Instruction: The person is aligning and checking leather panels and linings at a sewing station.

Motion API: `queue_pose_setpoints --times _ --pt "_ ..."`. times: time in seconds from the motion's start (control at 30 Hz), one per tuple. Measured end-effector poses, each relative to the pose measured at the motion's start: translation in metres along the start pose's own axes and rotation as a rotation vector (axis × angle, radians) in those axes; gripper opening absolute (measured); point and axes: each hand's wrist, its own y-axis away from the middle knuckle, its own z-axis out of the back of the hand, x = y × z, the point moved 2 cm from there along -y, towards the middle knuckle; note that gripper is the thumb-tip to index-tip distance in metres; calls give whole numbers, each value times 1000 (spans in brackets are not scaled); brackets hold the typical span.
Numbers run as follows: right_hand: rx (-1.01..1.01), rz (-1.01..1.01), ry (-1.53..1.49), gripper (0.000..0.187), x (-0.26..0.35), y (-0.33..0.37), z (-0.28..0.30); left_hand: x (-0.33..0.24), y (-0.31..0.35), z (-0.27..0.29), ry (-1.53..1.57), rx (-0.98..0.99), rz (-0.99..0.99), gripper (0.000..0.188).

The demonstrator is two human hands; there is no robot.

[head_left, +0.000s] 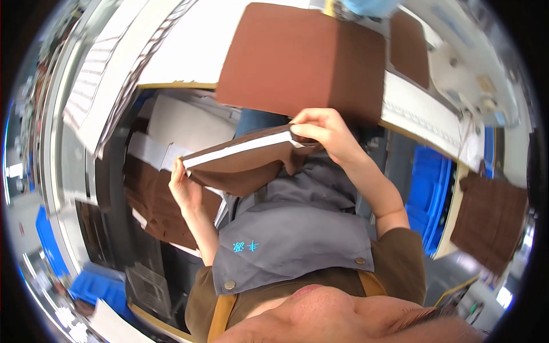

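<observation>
A dark brown fabric piece (246,171) with a white strip (240,147) along its upper edge is stretched between my two hands, over my lap. My left hand (186,188) pinches the strip's left end. At the other end my right hand (330,134) grips the corner, where the fabric folds and hangs loosely. Just beyond, a brown rounded-corner panel (280,57) lies on the white worktable (183,63) and overhangs its near edge.
A pale sewing machine (474,74) stands at the far right. Brown fabric pieces (154,197) lie low on my left, beside pale sheets (183,123). To my right are a blue bin (424,194) and a brown cloth (489,220). Another blue bin (100,291) sits at lower left.
</observation>
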Motion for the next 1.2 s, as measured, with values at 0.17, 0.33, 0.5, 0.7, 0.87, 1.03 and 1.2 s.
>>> queue_pose_setpoints --times 0.17,0.33,0.5,0.7,0.87,1.03,1.2 --pt "-27 192 142 10 0 -8 -11 -13 11 -11 -98 -10 -116 37" --pt "123 364 421 9 13 0 -39 -53 64 -30 -1140 -18 -870 52" --pt "515 618 686 9 26 8 -115 -46 107 -85 -1470 678 -787 37" --pt "654 663 515 32 33 -37 -163 -139 235 -26 -1484 -346 -1005 20" --pt "750 295 614 23 -70 -155 -157 -207 479 100 -654 -1576 -1692 12" --pt "708 267 1153 18 -198 -241 -112 -107 734 264 -692 -2892 -469 25" --pt "836 3 2013 48 -191 -211 -121 -111 723 269 -502 -3289 -158 39"
